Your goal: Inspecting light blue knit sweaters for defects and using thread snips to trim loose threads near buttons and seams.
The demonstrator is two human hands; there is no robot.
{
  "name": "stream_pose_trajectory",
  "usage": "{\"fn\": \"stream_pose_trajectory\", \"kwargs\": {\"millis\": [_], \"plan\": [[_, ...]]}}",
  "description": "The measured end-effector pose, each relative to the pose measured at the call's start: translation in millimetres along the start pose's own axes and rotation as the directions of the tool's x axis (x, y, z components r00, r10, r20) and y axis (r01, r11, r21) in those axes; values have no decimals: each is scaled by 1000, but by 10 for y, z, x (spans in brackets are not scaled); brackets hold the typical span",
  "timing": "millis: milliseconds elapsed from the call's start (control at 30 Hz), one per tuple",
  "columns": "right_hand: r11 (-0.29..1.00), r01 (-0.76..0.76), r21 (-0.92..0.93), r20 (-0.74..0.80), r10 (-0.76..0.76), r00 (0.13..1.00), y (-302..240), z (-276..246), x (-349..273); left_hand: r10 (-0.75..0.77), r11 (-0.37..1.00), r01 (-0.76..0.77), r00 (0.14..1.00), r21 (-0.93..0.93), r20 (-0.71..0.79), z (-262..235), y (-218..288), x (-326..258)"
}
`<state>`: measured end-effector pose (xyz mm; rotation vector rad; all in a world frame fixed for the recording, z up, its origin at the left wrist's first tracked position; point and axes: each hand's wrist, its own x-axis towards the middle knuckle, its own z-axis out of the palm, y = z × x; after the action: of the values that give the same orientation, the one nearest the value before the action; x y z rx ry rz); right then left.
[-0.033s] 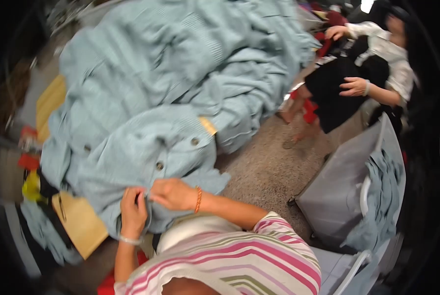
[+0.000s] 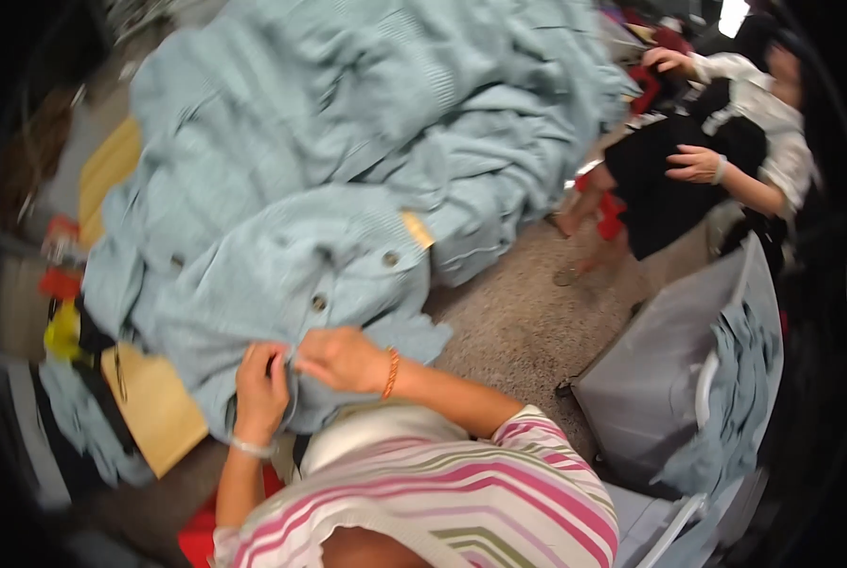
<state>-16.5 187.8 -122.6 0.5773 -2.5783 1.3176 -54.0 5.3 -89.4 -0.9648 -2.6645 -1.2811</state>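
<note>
A pale blue knitted cardigan [image 2: 253, 270] lies along the near edge of a large heap of matching knitwear [image 2: 281, 114], its lower part reaching the wearer's lap. The left hand [image 2: 262, 393] is closed on the cardigan's near edge, thumb and fingers drawn together on the knit. The right hand [image 2: 346, 360] is just beside it, fingers bent inward at the same edge; whether fabric is pinched between them I cannot tell. Above the right hand, two dark round buttons [image 2: 319, 302] show on the cardigan, and a yellow strip [image 2: 418, 230] lies by its ribbed band. Beyond the heap's near left corner is a tan paper sheet [image 2: 158, 417]. Off its right edge, on the speckled floor [image 2: 527, 293], stands a grey bin [image 2: 660, 341] with blue knitwear inside. Farther off, a co-worker in a white top [image 2: 726, 123] sits with black cloth across the lap.
</note>
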Motion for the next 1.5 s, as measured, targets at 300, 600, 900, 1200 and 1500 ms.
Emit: {"fn": "stream_pose_trajectory", "kwargs": {"millis": [300, 600, 900, 1200, 1500], "plan": [[942, -279, -188, 73, 297, 952, 152, -455, -623, 210, 922, -156, 970, 356, -120, 63, 355, -84], [997, 77, -16, -214, -78, 974, -180, -498, -483, 102, 982, -140, 959, 128, 266, 459, 305, 53], [902, -270, 338, -63, 308, 949, -17, -369, -393, -150, 901, 184, 982, -393, 116, 232, 151, 420], [987, -134, 89, -162, 147, 976, -36, -432, -290, -140, 990, 139, 989, 18, 46, 496, 135, 636], [988, -154, 13, -294, 151, 944, -91, -394, -188, -342, 675, 462, 887, -575, 311, 404, 91, 521]]}}
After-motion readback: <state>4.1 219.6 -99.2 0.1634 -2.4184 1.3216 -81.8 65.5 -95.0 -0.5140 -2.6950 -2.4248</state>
